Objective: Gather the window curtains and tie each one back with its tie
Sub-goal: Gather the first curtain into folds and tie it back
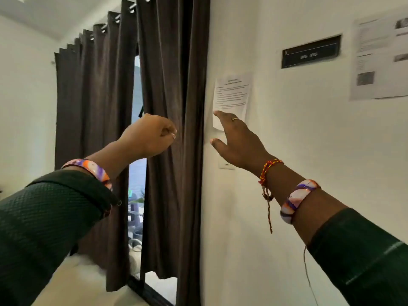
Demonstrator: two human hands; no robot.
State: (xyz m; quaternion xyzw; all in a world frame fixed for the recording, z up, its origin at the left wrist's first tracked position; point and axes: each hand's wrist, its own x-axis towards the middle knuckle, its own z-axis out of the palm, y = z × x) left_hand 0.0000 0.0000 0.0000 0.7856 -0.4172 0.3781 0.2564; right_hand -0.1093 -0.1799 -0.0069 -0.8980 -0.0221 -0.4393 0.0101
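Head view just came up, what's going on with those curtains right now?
A person is working on the right-hand dark brown fabric curtain. Their left hand has its fingers curled into that curtain's inner edge, beside the narrow gap showing the window. Their right hand is open, fingers spread, reaching toward the white wall beside the curtain's outer edge, over a printed paper sheet. The left-hand dark brown curtain hangs loose. No tie is visible, and neither curtain is tied back.

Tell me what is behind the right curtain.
Through the gap beside the right curtain a strip of window shows, with plants and pots outside. The left hand grips the curtain's edge. The rest of the window is covered, and no tie is visible.
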